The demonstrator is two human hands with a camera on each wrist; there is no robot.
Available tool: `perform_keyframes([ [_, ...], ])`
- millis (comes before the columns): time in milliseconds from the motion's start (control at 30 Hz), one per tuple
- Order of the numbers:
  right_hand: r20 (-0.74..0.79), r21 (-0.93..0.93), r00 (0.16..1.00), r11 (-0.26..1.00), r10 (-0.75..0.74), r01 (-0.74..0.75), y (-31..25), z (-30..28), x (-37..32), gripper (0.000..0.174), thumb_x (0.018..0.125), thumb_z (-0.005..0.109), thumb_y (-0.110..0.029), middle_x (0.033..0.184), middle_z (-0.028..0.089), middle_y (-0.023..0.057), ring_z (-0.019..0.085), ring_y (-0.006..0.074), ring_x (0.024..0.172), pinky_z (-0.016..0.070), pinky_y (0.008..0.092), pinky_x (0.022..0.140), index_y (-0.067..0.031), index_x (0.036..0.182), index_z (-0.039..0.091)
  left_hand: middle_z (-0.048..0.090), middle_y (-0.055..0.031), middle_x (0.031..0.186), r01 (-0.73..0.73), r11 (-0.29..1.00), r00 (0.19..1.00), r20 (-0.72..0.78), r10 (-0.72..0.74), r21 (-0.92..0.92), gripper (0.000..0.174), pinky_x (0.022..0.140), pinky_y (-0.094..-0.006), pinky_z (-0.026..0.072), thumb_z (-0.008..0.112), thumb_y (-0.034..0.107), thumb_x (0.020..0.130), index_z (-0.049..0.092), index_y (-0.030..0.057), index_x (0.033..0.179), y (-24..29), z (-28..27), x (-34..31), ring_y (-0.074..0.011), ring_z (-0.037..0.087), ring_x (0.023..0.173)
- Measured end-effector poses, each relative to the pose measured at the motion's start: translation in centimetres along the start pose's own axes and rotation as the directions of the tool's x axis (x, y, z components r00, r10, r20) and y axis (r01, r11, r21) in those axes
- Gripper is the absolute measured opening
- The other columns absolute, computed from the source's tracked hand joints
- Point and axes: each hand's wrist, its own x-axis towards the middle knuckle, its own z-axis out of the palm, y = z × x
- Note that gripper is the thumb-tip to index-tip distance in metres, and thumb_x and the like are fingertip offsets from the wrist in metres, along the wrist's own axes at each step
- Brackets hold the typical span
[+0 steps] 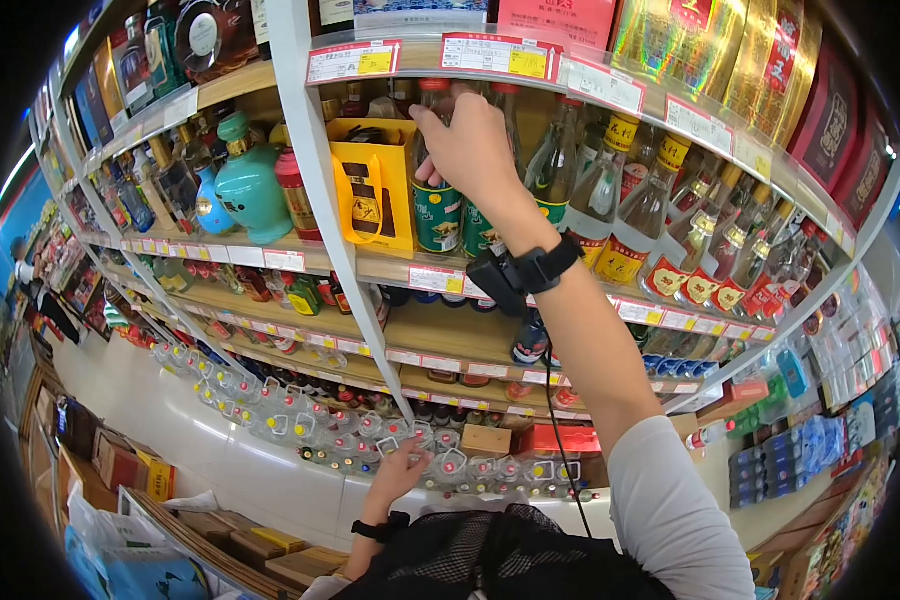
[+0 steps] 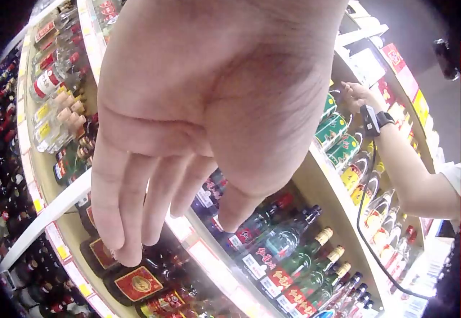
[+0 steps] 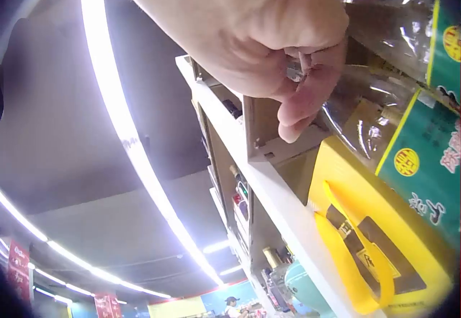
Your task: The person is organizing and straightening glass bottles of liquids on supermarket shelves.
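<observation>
My right hand (image 1: pixel 470 135) is raised to a middle shelf, its fingers curled at the neck of a clear glass bottle with a green label (image 1: pixel 438 216). In the right wrist view the thumb and fingers (image 3: pixel 308 102) bend in close by that bottle's shoulder (image 3: pixel 367 109); the hand hides most of the neck. Another green-labelled bottle (image 1: pixel 481 232) stands right beside it. A yellow gift bag (image 1: pixel 395 180) with a ribbon handle is just to the left. My left hand (image 2: pixel 209 95) hangs low, fingers loosely extended, holding nothing, in front of the lower shelves.
Clear bottles with yellow-red labels (image 1: pixel 628 225) crowd the shelf to the right. A turquoise jar-shaped bottle (image 1: pixel 253 190) stands left of the white shelf post (image 1: pixel 335 190). Large clear jugs (image 1: pixel 345 425) line the floor, and cardboard boxes (image 1: pixel 240 540) lie behind. A black cable (image 1: pixel 555 430) hangs from my right wrist.
</observation>
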Motion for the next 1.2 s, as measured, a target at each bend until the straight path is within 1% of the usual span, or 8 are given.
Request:
perform_keyframes([
  [400, 0.159, 0.078, 0.977, 0.988, -0.143, 0.132, -0.8, -1.5, -6.0, 0.027, 0.091, 0.063, -0.013, 0.078, 0.065, 0.0209, 0.067, 0.0301, 0.055, 0.0528, 0.0380, 0.052, 0.0056, 0.106, 0.050, 0.071, -0.0157, 0.098, 0.004, 0.998, 1.000, -0.014, -0.004, -0.055, 0.046, 0.064, -0.0338, 0.0539, 0.067, 0.025, 0.089, 0.055, 0.0000, 0.126, 2.2, 5.0, -2.2, -0.0230, 0.069, 0.067],
  [500, -0.015, -0.004, 0.848, 0.848, -0.530, 0.530, 1.7, -0.7, -9.1, 0.034, 0.087, 0.071, -0.014, 0.082, 0.070, 0.0106, 0.070, 0.0218, 0.061, 0.0534, 0.0301, 0.048, 0.0003, 0.114, 0.054, 0.071, -0.0147, 0.096, -0.017, 0.998, 0.999, -0.038, 0.015, -0.058, 0.043, 0.063, -0.0341, 0.0539, 0.067, 0.023, 0.090, 0.056, 0.0006, 0.125, 1.1, 5.7, -2.5, -0.0216, 0.069, 0.066],
  [567, 0.008, 0.099, 0.911, 0.907, -0.413, 0.410, 1.3, -2.7, -13.3, 0.039, 0.084, 0.070, -0.009, 0.103, 0.064, 0.0215, 0.067, 0.0369, 0.090, 0.0550, 0.0390, 0.074, 0.0003, 0.117, 0.052, 0.071, -0.0145, 0.095, -0.003, 0.994, 0.999, -0.041, -0.001, -0.105, 0.042, 0.063, -0.0340, 0.0538, 0.067, 0.023, 0.090, 0.056, 0.0006, 0.124, 1.7, 5.0, -2.6, -0.0210, 0.069, 0.066],
  [667, 0.086, 0.217, 0.957, 0.943, -0.278, 0.254, 2.0, -8.4, -20.3, 0.051, 0.081, 0.072, 0.001, 0.115, 0.062, 0.0209, 0.061, 0.0317, 0.113, 0.0544, 0.0427, 0.090, -0.0069, 0.125, 0.047, 0.071, -0.0145, 0.095, 0.010, 0.988, 0.999, -0.049, -0.018, -0.155, 0.041, 0.062, -0.0337, 0.0534, 0.066, 0.023, 0.090, 0.056, 0.0006, 0.123, 0.6, 4.1, -1.5, -0.0204, 0.069, 0.065],
  [700, -0.093, 0.519, 0.940, 0.789, -0.329, 0.328, 1.9, -7.7, -22.4, 0.058, 0.082, 0.068, 0.004, 0.119, 0.058, 0.0260, 0.061, 0.0362, 0.111, 0.0546, 0.0464, 0.090, -0.0085, 0.131, 0.040, 0.071, -0.0146, 0.094, 0.022, 0.987, 0.998, -0.051, -0.030, -0.156, 0.041, 0.061, -0.0335, 0.0532, 0.066, 0.023, 0.090, 0.056, 0.0006, 0.123, 0.1, 3.9, -1.3, -0.0202, 0.068, 0.064],
  [800, 0.024, 0.574, 0.950, 0.782, -0.311, 0.242, 4.6, -6.7, -24.6, 0.052, 0.084, 0.062, 0.008, 0.119, 0.056, 0.0295, 0.061, 0.0339, 0.109, 0.0604, 0.0408, 0.077, -0.0059, 0.129, 0.038, 0.071, -0.0146, 0.093, 0.035, 0.989, 0.999, 0.007, -0.034, -0.142, 0.042, 0.061, -0.0336, 0.0529, 0.067, 0.022, 0.090, 0.055, 0.0005, 0.124, -0.9, 1.8, -0.9, -0.0210, 0.068, 0.064],
  [1100, 0.068, -0.077, 0.927, 0.925, -0.368, 0.373, 17.9, 10.7, -21.8, 0.039, 0.084, 0.061, 0.008, 0.112, 0.065, 0.0199, 0.071, 0.0196, 0.081, 0.0569, 0.0262, 0.059, -0.0006, 0.119, 0.046, 0.071, -0.0147, 0.098, 0.105, 0.992, 0.992, 0.076, -0.100, -0.065, 0.041, 0.068, -0.0337, 0.0536, 0.067, 0.024, 0.091, 0.055, 0.0000, 0.122, -6.3, -10.5, 0.5, -0.0222, 0.069, 0.076],
  [1200, 0.075, -0.045, 0.979, 0.980, -0.191, 0.195, 19.8, 13.9, -20.8, 0.038, 0.084, 0.063, 0.007, 0.113, 0.065, 0.0172, 0.071, 0.0167, 0.078, 0.0567, 0.0260, 0.057, 0.0000, 0.117, 0.048, 0.071, -0.0143, 0.098, 0.072, 0.997, 0.995, 0.076, -0.069, -0.032, 0.041, 0.069, -0.0338, 0.0541, 0.067, 0.025, 0.091, 0.056, -0.0007, 0.121, -8.7, -14.0, 1.9, -0.0228, 0.070, 0.076],
])
